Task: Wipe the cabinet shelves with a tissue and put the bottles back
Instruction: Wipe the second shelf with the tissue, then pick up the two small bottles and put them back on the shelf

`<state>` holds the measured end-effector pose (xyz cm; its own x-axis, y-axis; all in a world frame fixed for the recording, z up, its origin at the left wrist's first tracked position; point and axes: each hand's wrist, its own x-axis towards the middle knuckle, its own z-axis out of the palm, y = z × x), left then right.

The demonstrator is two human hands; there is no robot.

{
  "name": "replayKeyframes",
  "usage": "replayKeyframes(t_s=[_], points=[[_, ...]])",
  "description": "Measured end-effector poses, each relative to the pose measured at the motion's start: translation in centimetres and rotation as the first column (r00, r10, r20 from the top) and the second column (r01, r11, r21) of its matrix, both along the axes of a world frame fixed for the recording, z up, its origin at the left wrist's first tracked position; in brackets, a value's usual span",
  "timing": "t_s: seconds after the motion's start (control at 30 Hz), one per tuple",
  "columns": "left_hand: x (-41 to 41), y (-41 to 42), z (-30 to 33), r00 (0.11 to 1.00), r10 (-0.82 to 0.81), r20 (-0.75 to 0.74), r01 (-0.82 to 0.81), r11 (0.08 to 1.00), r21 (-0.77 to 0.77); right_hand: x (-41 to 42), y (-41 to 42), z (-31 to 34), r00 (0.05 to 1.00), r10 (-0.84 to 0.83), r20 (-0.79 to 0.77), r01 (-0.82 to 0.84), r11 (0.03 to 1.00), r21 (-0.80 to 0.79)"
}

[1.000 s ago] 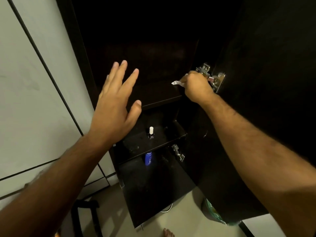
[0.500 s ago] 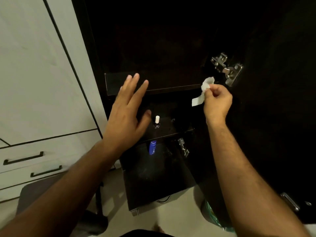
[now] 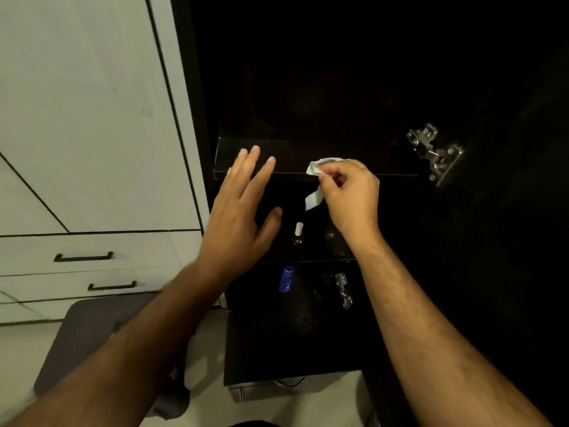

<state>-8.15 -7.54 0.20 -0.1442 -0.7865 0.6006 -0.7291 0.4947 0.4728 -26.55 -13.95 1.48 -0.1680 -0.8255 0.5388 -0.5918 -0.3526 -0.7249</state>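
At the dark wooden cabinet shelf [image 3: 354, 163] edge:
Right hand [image 3: 351, 195]: pinching crumpled white tissue [image 3: 317, 183], ready for wiping.
Left hand [image 3: 240, 208]: fingers spread, holding nothing.

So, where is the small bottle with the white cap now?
The small white-capped bottle stands upright on the dark middle shelf, between both hands.

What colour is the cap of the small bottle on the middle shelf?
White, seen in the head view: small bottle.
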Motion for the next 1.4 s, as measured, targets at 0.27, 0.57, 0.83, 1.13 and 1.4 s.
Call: replayKeyframes(t_s=[0.27,0.57,0.83,1.13,1.4], points=[[5.8,3.2,-2.3,0.985,0.170,-0.019,-0.171,0.984,-0.056,8.6,2.4,-3.6,0.960,0.268,0.082,-0.276,0.955,0.105],[17.6,7.7,-8.2,0.898,0.436,0.050,-0.439,0.891,0.119,20.7,6.2,-12.1,0.843,0.487,0.228,-0.537,0.755,0.375],[32.3,11.5,-14.6,0.845,0.517,0.136,-0.526,0.756,0.390,32.6,7.9,-18.8,0.863,0.463,0.202,-0.488,0.663,0.568],[43.4,14.2,-24.2,0.842,0.466,0.274,-0.532,0.630,0.566,42.9,10.9,-29.0,0.918,0.306,0.251,-0.378,0.493,0.784],[48.2,13.3,-35.2,0.855,0.390,0.341,-0.506,0.487,0.712,50.0,10.4,-40.3,0.917,0.353,0.183,-0.328,0.410,0.851]])
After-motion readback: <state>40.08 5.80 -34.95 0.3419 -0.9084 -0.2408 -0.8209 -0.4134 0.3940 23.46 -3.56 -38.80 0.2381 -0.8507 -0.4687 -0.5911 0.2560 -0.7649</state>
